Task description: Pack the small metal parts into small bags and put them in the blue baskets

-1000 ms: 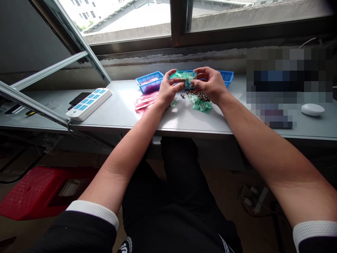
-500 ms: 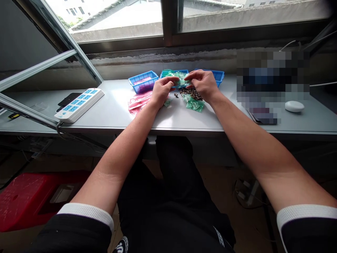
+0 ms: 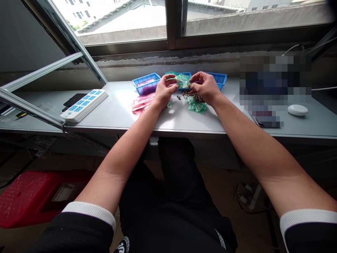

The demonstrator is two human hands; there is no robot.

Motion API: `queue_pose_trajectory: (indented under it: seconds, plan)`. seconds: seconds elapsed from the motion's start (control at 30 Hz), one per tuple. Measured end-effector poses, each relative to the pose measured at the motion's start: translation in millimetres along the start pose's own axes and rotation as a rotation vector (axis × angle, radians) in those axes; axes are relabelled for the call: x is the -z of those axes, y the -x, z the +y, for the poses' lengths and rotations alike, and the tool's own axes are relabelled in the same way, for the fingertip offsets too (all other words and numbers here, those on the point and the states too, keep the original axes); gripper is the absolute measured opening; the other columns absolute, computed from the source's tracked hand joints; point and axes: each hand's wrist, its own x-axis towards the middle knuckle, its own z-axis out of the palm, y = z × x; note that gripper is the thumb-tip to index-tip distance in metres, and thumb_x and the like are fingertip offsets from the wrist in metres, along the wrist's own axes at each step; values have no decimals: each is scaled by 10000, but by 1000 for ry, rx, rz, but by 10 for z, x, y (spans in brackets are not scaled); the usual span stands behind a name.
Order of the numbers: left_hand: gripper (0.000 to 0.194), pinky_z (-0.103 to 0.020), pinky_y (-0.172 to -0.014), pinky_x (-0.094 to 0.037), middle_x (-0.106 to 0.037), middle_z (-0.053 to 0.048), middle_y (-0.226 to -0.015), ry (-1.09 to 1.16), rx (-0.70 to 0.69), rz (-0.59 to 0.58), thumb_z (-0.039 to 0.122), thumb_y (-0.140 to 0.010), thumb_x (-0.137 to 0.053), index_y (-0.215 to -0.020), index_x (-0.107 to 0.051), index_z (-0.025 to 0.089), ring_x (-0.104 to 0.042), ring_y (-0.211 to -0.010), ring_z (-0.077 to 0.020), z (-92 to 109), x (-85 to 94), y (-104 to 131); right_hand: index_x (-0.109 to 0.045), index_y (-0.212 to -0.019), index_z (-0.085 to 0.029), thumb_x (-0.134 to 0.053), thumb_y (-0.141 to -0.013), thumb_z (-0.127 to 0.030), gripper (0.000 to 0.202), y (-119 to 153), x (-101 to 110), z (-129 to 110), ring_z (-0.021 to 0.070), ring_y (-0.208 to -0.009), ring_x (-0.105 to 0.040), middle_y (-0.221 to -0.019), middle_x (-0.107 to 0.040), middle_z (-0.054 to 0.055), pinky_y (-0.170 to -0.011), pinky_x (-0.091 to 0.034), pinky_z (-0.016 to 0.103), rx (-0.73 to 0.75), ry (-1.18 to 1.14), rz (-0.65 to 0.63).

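My left hand (image 3: 166,90) and my right hand (image 3: 206,86) are raised close together over the table. Both have fingers bent in a pinch. Whatever lies between the fingertips is too small to tell apart from the green bags (image 3: 181,78) in the middle blue basket behind. Under my right hand sits a pile of small bronze-coloured metal parts (image 3: 195,97), with clear green packets (image 3: 197,106) in front of it. One dark little part (image 3: 178,97) lies alone between the hands. Beside my left forearm are pink plastic bags (image 3: 142,103) and a small green packet (image 3: 170,103).
A left blue basket (image 3: 135,84) holds something pink; a right blue basket (image 3: 223,80) stands behind my right hand. A white power strip (image 3: 85,105) lies at the left, near a metal frame (image 3: 65,31). A white rounded case (image 3: 297,110) lies at the right.
The whole view has shifted slightly right and down. My fingertips are a little farther apart, and the left fingers have spread slightly.
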Motion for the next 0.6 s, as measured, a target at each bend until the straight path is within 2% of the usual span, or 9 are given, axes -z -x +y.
queue_pose_trajectory:
  seconds: [0.07, 0.17, 0.23, 0.3, 0.4, 0.47, 0.53, 0.6]
  plan:
    - [404, -553, -1357, -700, -959, -114, -1471, -10, -46, -51, 203, -1028, -915, -1423, -839, 246, -916, -1438, -310, -11, 14, -8, -723, -953, -287, -953, -974, -124, 282, 22, -9, -39, 343, -1201, -877, -1213, -844, 97, -1089, -844, 596, 13, -12, 18]
    - [140, -589, -1490, -599, -939, -91, -1564, -87, -124, -98, 191, -1092, -886, -1213, -921, 252, -852, -1597, -315, -2, 32, -13, -727, -889, -280, -929, -977, -70, 305, 36, -19, -70, 318, -1186, -884, -1205, -859, 87, -1111, -835, 575, 27, -32, 46]
    - [136, -610, -1554, -525, -899, -74, -1670, -161, -156, -59, 144, -1086, -887, -1119, -946, 262, -778, -1715, -324, 14, 36, -17, -742, -887, -278, -913, -982, -39, 309, 36, -22, -80, 301, -1151, -890, -1190, -864, 82, -1094, -837, 549, 30, -41, 64]
    - [202, -602, -1560, -517, -893, -66, -1686, -192, -145, -16, 83, -1052, -879, -1088, -967, 262, -751, -1745, -321, 34, 27, -14, -747, -861, -274, -852, -981, 18, 333, 29, -19, -89, 277, -1116, -892, -1197, -873, 79, -1075, -836, 510, 34, -57, 93]
    - [306, -543, -1399, -673, -970, -79, -1481, -146, -67, -50, 62, -1052, -794, -1172, -1001, 252, -878, -1514, -290, 82, -11, 20, -782, -846, -269, -717, -1012, 73, 386, 21, -4, -104, 235, -977, -873, -1109, -876, 75, -1042, -831, 484, 8, -76, 139]
    - [357, -488, -1245, -747, -996, -87, -1362, -125, -26, -65, 79, -1060, -735, -1231, -1009, 232, -926, -1310, -265, 133, -42, 62, -818, -886, -272, -712, -1048, 45, 371, 29, 5, -122, 223, -904, -850, -1033, -863, 59, -1035, -832, 488, -11, -78, 151]
    - [325, -450, -1158, -762, -998, -98, -1345, -122, -10, -46, 129, -1066, -749, -1246, -1006, 213, -928, -1223, -256, 199, -66, 111, -829, -911, -280, -775, -1058, -16, 306, 56, 5, -154, 233, -933, -854, -1021, -857, 52, -1051, -835, 494, -6, -94, 138]
    - [194, -436, -1120, -759, -995, -105, -1314, -120, -14, -49, 265, -1094, -861, -1222, -994, 206, -926, -1205, -269, 265, -79, 153, -819, -907, -283, -839, -1048, -81, 247, 101, -5, -204, 259, -1039, -870, -1063, -866, 61, -1083, -835, 506, 14, -134, 88]
